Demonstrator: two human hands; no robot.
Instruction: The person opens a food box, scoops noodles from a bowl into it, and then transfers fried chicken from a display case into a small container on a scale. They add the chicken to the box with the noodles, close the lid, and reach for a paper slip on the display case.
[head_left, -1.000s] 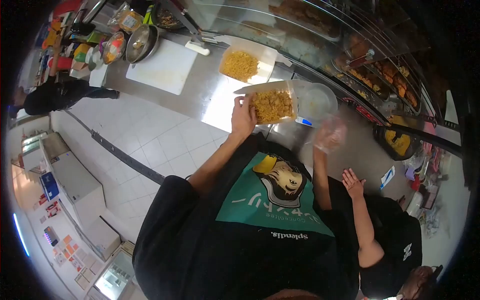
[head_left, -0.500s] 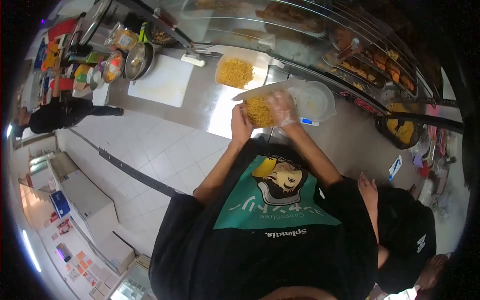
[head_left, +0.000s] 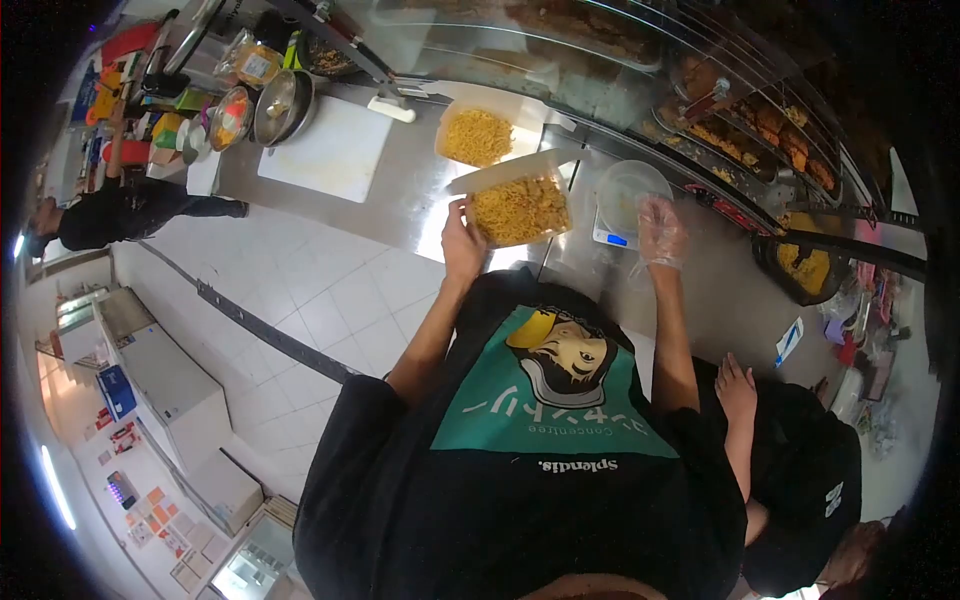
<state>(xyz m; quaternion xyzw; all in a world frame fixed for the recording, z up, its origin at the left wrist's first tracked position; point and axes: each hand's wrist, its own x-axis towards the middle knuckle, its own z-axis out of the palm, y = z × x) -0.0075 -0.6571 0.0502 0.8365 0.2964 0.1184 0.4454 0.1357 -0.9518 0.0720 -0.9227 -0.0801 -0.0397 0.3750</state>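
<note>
My bare left hand [head_left: 463,245] grips the left side of an open paper takeaway box [head_left: 562,222], which is filled with yellow noodle-like food [head_left: 515,210] and some browner bits at its right. The box's lid flap stands up along the far side. My right hand [head_left: 662,235], in a clear plastic glove, is over the near right rim of a clear plastic bowl [head_left: 625,180]; its fingers look loosely extended and nothing shows in them. Under the bowl sits a white scale with a blue display [head_left: 612,239]. A second open box [head_left: 525,150] of the same yellow food [head_left: 476,137] lies behind.
A white cutting board [head_left: 330,150] and metal bowls [head_left: 284,107] are to the left. Behind the counter runs a glass display case with food trays [head_left: 740,145]. A black tub of yellow food [head_left: 803,268] stands at right. One co-worker's hand [head_left: 737,388] is beside me; another person [head_left: 130,218] stands far left.
My gloved right hand has left the food in the near box and moved right to the bowl. My left hand still holds the box, now tilted and more fully visible.
</note>
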